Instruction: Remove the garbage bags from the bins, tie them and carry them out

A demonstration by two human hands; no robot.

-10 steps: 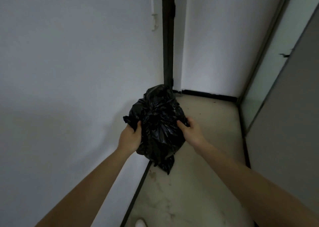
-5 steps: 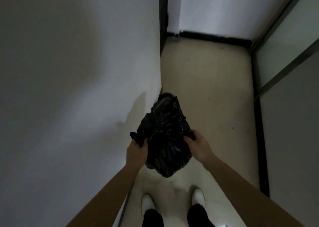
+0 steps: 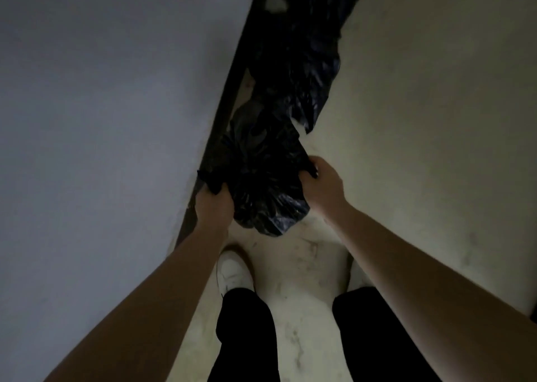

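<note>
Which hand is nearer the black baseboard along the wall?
Left. The left hand grips the garbage bag at its edge, right beside the baseboard; the right hand grips the bag's other side, out over the floor.

Arms stretched forward, the left hand (image 3: 213,207) and right hand (image 3: 322,188) both grip the garbage bag (image 3: 267,175).

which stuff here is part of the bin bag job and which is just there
Job: black garbage bag, gripped by left hand and right hand; second black bag beyond it.
Just there: white shoe, baseboard, wall, floor.
</note>
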